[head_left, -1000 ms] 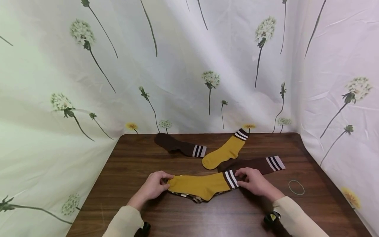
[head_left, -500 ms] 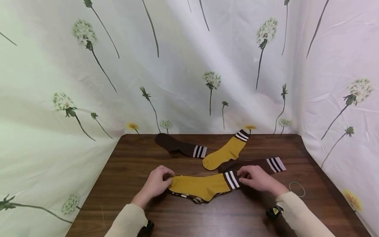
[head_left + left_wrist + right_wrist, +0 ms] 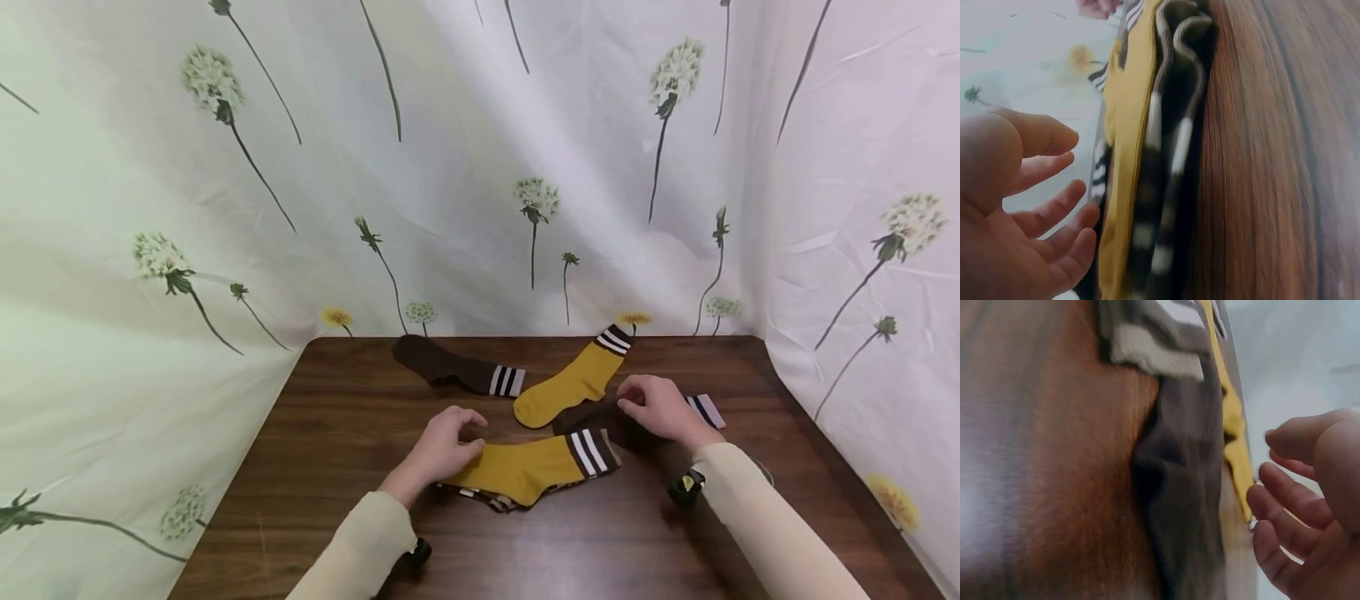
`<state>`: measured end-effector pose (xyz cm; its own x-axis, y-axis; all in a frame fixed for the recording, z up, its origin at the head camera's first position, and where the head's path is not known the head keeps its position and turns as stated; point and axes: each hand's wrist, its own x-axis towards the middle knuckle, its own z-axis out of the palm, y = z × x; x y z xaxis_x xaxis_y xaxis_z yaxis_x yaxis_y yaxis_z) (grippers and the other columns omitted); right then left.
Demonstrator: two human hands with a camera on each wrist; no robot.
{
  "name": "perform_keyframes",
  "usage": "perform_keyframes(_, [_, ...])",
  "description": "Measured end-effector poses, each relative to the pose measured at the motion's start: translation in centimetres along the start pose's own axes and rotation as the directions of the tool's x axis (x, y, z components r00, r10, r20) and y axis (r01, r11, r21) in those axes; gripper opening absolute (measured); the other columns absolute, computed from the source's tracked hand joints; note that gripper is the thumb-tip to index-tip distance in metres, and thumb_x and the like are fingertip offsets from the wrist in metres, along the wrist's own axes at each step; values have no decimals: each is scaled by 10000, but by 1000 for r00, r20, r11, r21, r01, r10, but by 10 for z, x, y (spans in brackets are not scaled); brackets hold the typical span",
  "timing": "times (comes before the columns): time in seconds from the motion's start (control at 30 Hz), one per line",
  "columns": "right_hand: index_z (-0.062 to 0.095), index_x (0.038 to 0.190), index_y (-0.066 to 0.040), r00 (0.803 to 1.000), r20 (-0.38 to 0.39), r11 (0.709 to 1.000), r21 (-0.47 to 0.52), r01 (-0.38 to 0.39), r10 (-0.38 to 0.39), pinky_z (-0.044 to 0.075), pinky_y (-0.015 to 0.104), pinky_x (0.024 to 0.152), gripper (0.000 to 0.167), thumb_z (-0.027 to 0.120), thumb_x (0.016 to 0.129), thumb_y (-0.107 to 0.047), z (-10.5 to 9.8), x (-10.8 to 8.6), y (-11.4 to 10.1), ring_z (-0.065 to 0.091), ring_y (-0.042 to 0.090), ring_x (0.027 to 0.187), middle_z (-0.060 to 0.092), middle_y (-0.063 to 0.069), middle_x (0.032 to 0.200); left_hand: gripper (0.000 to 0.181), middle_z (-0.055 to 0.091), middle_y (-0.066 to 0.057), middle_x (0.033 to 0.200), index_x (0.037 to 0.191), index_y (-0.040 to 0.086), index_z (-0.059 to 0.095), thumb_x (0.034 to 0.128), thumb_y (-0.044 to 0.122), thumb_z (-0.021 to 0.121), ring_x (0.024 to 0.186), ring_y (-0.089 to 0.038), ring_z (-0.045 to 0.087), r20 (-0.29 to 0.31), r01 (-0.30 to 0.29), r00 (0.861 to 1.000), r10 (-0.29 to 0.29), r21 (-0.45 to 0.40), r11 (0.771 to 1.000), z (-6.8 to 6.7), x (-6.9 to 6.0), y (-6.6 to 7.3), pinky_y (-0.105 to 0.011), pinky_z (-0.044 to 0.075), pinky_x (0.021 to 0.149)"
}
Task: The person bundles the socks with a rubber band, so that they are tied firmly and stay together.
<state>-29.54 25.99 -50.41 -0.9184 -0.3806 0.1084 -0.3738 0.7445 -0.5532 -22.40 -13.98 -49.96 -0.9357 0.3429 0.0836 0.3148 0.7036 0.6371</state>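
A yellow sock [image 3: 525, 468] with a brown-and-white striped cuff lies flat at the front, on top of patterned dark socks [image 3: 1166, 187] whose edges peek out below. Over its toe end hovers my left hand [image 3: 447, 450], fingers loosely bent with nothing between them; the left wrist view shows them apart from the fabric. My right hand [image 3: 660, 407] hangs above a dark brown sock [image 3: 1185, 469], covering part of it in the head view, and its relaxed fingers hold nothing. Behind lies a second yellow sock [image 3: 566, 387], slanted, its toe near the brown sock.
Another brown sock [image 3: 450, 367] with a pale striped cuff lies at the back left of the wooden table [image 3: 322, 467]. A thin green elastic band [image 3: 765, 473] shows partly beside the right sleeve. A dandelion-print cloth [image 3: 450, 167] hangs around the back and sides.
Both hands have left the ends of the front yellow sock. The left hand has moved right and slightly away; the right hand has gone farther back, over the brown sock. The socks stay put.
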Motion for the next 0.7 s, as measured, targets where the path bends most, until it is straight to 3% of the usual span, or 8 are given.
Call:
perform_keyframes(0.17, [738,1053,-46,998,-44,998,25,-52,53,577,497,806,87,702,983,-84,1,15,17,697,260,896,746,78,969,281,694,-148,1160,1228,10,706,959,90,717,1062,-319,637,91,-6,996,5,2,1000,12,14,8,-511,523,930])
perform_keyframes(0.4, [724,1055,-1,993,-99,997,-33,-66,62,559,550,847,114,697,966,-68,-2,36,30,687,348,939,717,162,1000,327,690,-184,1256,1287,-6,674,981,107,698,1188,-367,636,176,-11,984,16,-32,999,26,34,22,-527,510,1009])
perform_keyframes(0.7, [685,1122,81,987,-137,993,-74,-96,86,488,622,945,200,658,972,-48,-6,53,34,604,465,1072,658,277,1097,471,628,-142,1355,1439,72,626,987,177,704,1278,-348,535,227,16,973,-30,64,998,39,45,35,-514,443,1089])
